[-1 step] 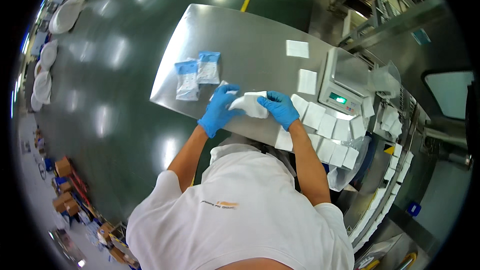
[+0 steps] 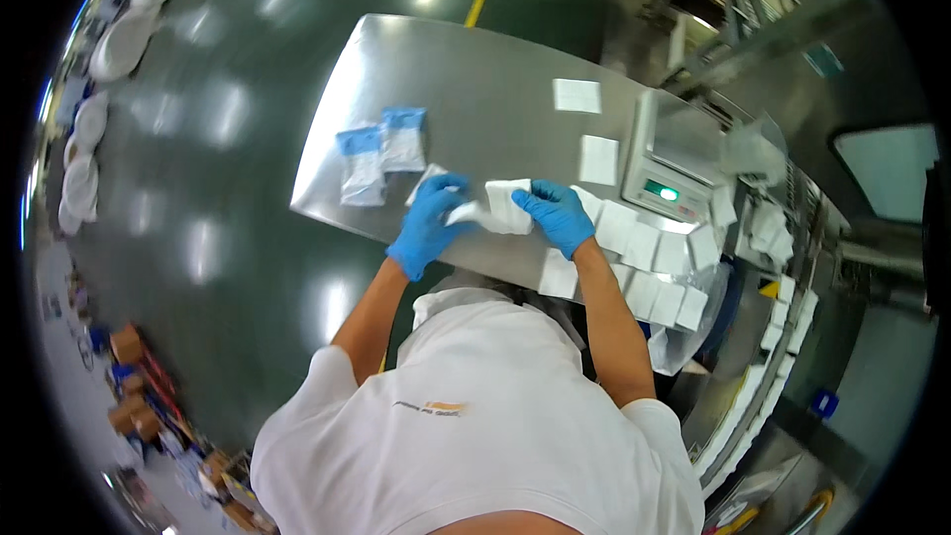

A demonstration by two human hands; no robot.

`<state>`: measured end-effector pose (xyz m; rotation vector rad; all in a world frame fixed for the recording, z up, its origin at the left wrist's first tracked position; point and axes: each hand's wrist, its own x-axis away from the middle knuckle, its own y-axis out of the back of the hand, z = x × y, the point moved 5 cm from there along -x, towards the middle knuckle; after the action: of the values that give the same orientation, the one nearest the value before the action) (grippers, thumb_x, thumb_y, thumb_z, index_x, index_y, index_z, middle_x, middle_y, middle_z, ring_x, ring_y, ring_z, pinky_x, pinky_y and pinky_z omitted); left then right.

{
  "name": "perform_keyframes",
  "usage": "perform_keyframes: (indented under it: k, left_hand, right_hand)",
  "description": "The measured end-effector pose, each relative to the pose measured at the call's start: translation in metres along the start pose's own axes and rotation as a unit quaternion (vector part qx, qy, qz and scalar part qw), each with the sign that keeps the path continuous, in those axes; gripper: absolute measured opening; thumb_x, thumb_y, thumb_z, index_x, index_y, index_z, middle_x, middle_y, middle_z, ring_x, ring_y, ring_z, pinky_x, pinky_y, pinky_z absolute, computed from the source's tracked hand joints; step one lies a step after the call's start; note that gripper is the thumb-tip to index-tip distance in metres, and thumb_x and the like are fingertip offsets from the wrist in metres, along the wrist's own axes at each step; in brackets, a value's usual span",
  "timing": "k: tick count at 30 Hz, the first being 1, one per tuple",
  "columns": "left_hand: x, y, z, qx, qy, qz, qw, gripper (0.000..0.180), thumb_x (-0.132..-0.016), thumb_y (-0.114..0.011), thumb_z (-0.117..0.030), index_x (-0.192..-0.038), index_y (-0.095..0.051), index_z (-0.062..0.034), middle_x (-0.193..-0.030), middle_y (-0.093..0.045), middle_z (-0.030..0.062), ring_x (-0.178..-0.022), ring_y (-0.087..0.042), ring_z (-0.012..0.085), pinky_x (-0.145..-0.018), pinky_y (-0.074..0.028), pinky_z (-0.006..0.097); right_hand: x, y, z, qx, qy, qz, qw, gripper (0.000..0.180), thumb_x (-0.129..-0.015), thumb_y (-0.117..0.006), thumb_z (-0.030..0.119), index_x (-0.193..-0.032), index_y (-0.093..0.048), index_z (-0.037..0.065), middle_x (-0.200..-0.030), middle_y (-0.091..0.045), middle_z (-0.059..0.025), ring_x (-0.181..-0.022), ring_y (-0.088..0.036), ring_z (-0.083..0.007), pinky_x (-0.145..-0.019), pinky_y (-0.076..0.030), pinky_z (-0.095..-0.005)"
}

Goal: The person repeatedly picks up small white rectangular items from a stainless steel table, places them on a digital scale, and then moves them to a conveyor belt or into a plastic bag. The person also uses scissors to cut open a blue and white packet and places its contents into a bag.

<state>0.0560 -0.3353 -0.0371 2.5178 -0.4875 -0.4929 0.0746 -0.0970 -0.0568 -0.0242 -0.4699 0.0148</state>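
Left hand [image 2: 428, 223] and right hand [image 2: 557, 216], blue-gloved, both grasping one white pouch [image 2: 500, 208], contents apparently hidden, two blue-topped bags [image 2: 381, 151] lying filled on steel table [image 2: 475, 79]

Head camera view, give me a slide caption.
Blue-gloved left hand and right hand hold a white packet over a steel table.

Both forearms are reaching forward, bare below white sleeves; gloved left hand [image 2: 428, 224] and right hand [image 2: 557, 217] are pinching closed, fingertips facing each other.
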Motion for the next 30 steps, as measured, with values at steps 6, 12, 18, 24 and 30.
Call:
perform_keyframes:
  k: [6, 12, 18, 24, 30]
  left_hand:
    - [0.012, -0.024, -0.025, 0.175, 0.247, 0.053, 0.952, 0.028, -0.083, -0.081, -0.011, -0.102, -0.062, -0.0036, -0.097, -0.067, 0.0052, -0.087, -0.061, 0.0103, -0.077, -0.051, 0.028]
    - [-0.018, -0.07, -0.044, 0.286, 0.277, 0.127, 0.908, 0.024, -0.089, -0.077, -0.012, -0.1, -0.057, -0.0059, -0.098, -0.064, 0.003, -0.09, -0.058, 0.009, -0.079, -0.05, 0.027]
    - [-0.054, -0.083, -0.06, 0.417, 0.241, 0.131, 0.867, 0.028, -0.092, -0.063, -0.005, -0.12, -0.06, -0.0029, -0.113, -0.066, 0.0059, -0.104, -0.061, 0.014, -0.092, -0.05, 0.031]
    - [-0.099, -0.111, -0.094, 0.584, 0.311, 0.105, 0.743, 0.031, -0.092, -0.061, -0.007, -0.123, -0.06, -0.0047, -0.117, -0.066, 0.007, -0.109, -0.065, 0.0221, -0.097, -0.053, 0.036]
    - [-0.116, -0.123, -0.099, 0.569, 0.34, 0.093, 0.743, 0.029, -0.093, -0.066, -0.01, -0.121, -0.061, -0.0071, -0.113, -0.067, 0.0052, -0.105, -0.066, 0.019, -0.091, -0.055, 0.034]
  right_hand:
    - [-0.006, 0.213, 0.039, -0.123, 0.16, -0.251, 0.947, 0.026, -0.091, -0.074, 0.013, -0.112, -0.063, 0.002, -0.1, -0.068, -0.004, -0.087, -0.063, -0.0115, -0.073, -0.053, -0.0278]
    - [-0.042, 0.324, 0.046, 0.213, 0.141, -0.363, 0.896, 0.037, -0.089, -0.069, 0.03, -0.112, -0.06, 0.002, -0.105, -0.069, -0.022, -0.096, -0.067, -0.0378, -0.089, -0.052, -0.0425]
    - [0.008, 0.348, 0.077, 0.393, 0.092, -0.446, 0.799, 0.035, -0.09, -0.06, 0.034, -0.108, -0.064, 0.005, -0.113, -0.067, -0.0244, -0.105, -0.063, -0.0448, -0.093, -0.05, -0.0493]
    - [-0.007, 0.366, 0.076, 0.363, 0.119, -0.353, 0.854, 0.049, -0.086, -0.067, 0.04, -0.12, -0.065, 0.005, -0.123, -0.065, -0.0226, -0.112, -0.062, -0.0409, -0.097, -0.049, -0.0458]
    - [-0.016, 0.344, 0.096, 0.414, 0.052, -0.288, 0.862, 0.066, -0.082, -0.072, 0.051, -0.13, -0.061, 0.006, -0.134, -0.059, -0.0221, -0.123, -0.058, -0.039, -0.105, -0.046, -0.0435]
